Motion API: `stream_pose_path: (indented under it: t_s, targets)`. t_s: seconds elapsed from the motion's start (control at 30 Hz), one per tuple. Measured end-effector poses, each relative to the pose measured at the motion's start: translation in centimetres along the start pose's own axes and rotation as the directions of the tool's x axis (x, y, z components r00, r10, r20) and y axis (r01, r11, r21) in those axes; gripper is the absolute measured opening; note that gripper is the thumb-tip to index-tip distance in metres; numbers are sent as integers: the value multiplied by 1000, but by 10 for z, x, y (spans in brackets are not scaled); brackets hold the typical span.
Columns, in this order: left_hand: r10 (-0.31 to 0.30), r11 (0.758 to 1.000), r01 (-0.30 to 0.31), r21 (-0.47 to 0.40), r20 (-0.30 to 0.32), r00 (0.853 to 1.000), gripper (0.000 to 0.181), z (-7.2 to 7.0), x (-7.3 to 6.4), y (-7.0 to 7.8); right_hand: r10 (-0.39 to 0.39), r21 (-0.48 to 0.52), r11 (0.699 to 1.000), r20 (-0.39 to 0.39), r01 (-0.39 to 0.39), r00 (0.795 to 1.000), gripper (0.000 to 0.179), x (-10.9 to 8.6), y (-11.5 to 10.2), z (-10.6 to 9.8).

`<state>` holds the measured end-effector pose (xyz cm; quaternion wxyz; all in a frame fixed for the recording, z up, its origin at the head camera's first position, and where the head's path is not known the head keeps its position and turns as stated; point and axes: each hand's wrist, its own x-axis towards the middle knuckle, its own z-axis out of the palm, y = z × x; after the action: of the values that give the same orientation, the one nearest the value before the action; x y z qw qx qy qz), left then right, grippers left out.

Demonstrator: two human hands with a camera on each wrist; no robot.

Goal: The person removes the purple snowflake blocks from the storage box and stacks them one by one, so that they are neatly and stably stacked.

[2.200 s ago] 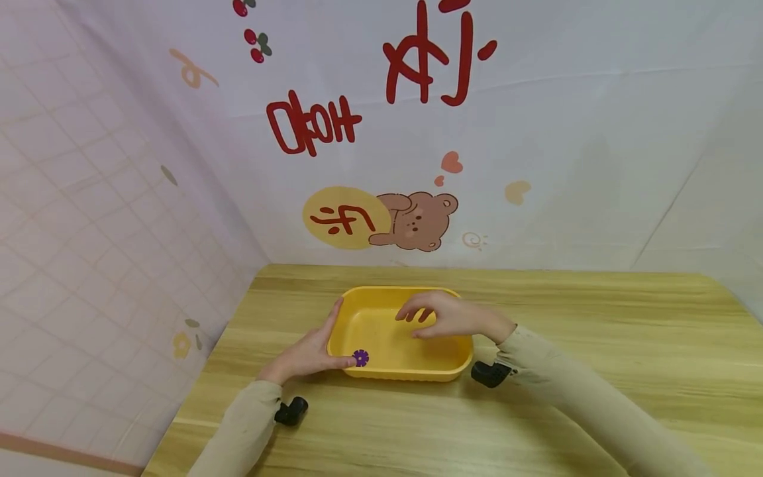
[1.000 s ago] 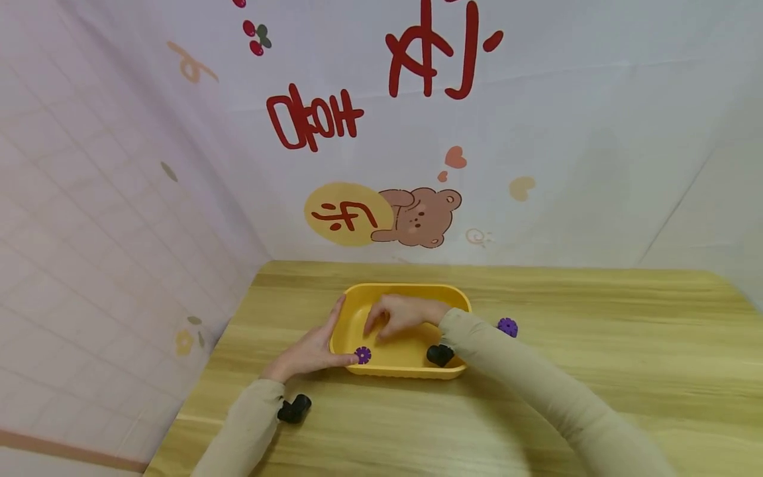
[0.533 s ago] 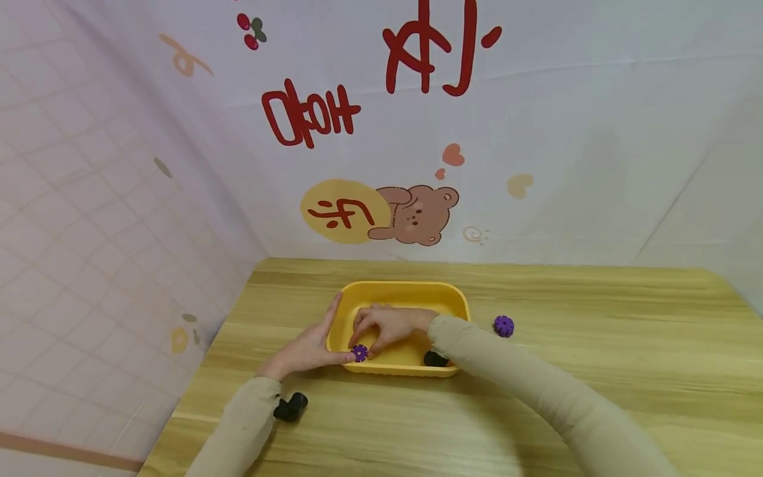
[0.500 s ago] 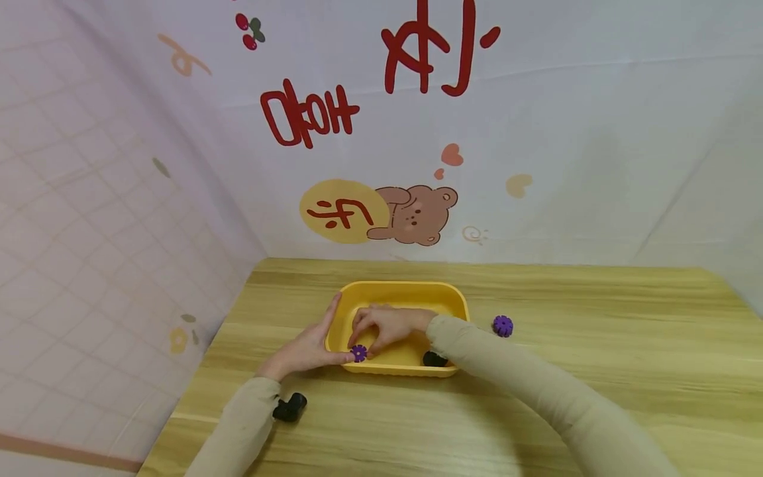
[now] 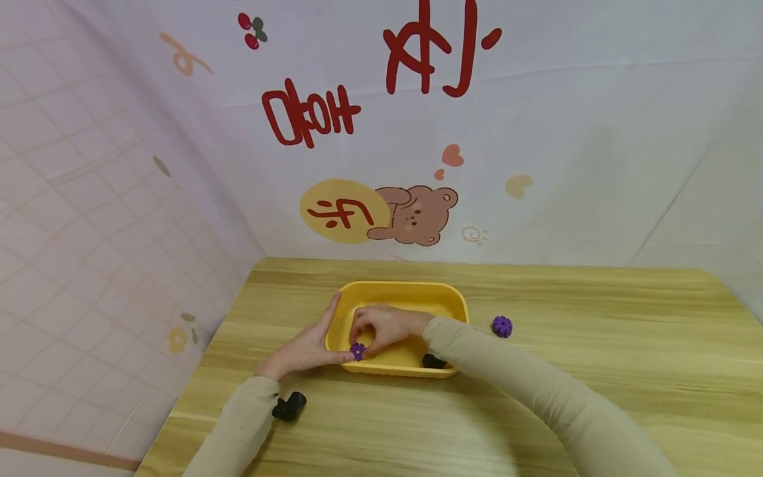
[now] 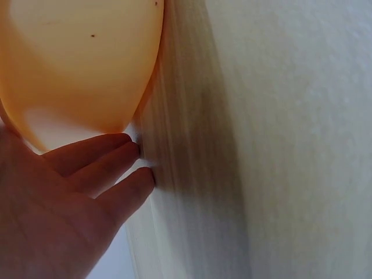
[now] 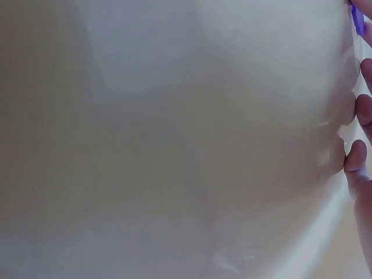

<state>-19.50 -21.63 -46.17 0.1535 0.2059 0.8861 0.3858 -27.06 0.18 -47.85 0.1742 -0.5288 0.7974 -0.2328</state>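
A yellow plastic basin (image 5: 411,370) stands on the table. My left hand (image 5: 305,350) holds its left end, with the thumb over the front left corner and the other fingers along the outside; in the left wrist view, the fingers of the left hand (image 6: 70,197) lie against the basin's outer wall (image 6: 87,64). Inside, my right hand (image 5: 390,326) pinches a purple notched snowflake disc (image 5: 357,351) between thumb and finger, close to my left thumb. Part of that purple disc (image 7: 357,20) shows at the right wrist view's upper corner.
Another purple notched piece (image 5: 502,326), rather thick, lies on the wooden table (image 5: 596,371) right of the basin. A printed cloth wall (image 5: 566,132) rises behind the table. Black wrist mounts (image 5: 290,406) stick out from the sleeves.
My right hand has come down leftward into the basin and taken the purple disc between its fingers. The left hand stays on the basin. The piece on the right has come out from behind the arm.
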Motion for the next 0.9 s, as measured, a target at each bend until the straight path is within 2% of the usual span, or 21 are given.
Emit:
stream_pose_path:
  t_s: [0.3,0.53,0.67,0.9]
  targets:
    - [-16,1000,16,-7,7,1000,118,0,0,1,-4,16,1000,19,4,1000,32,0,0,0]
    - [-16,1000,16,-8,0,1000,117,-1,-1,1,-48,-12,999,13,48,999,29,2,-2,-1]
    - [-10,1000,10,-3,2,1000,118,-1,-1,1,-44,-11,999,-3,44,999,28,1,-2,-2]
    - [-10,1000,10,15,0,1000,118,-1,-2,-1,-34,94,995,-59,39,998,26,0,0,-8]
